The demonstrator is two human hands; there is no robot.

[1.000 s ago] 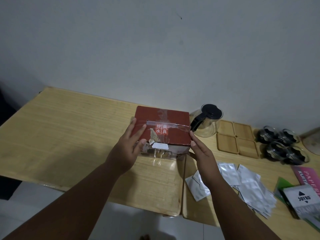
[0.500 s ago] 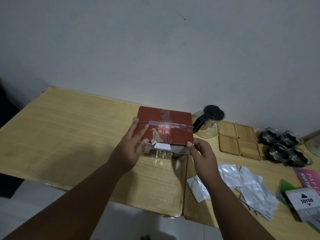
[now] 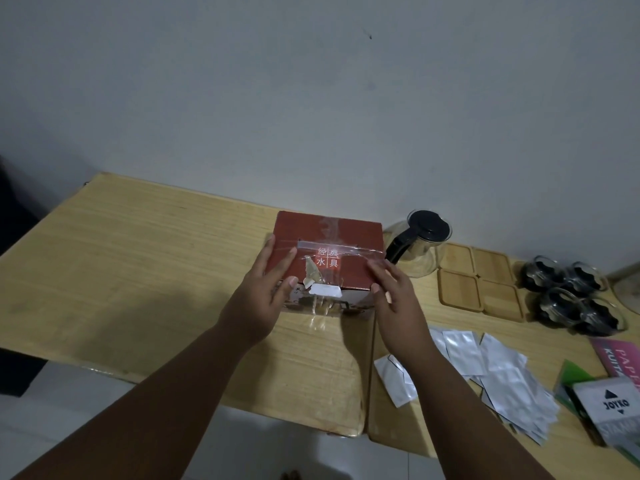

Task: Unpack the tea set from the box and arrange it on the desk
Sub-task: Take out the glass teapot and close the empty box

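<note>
A dark red cardboard box (image 3: 341,240) with white characters and clear tape across its lid stands closed on the wooden desk (image 3: 138,271). My left hand (image 3: 265,292) lies flat on the lid's left front corner, fingers straight and the thumb at the front edge. My right hand (image 3: 394,299) touches the lid's right front corner with straight fingers. Right of the box stand a glass teapot (image 3: 420,249) with a black lid, several wooden coasters (image 3: 479,285) and several glass cups (image 3: 575,299).
Silver sachets (image 3: 498,372) lie scattered at the front right of the desk. Booklets and a white JOYKO packet (image 3: 616,407) sit at the far right. A seam (image 3: 370,358) divides the two desk tops. The wall stands close behind.
My right hand has shifted from the box's right side and front corner up onto the lid's front right corner, fingers now straighter. The left hand has barely moved.
</note>
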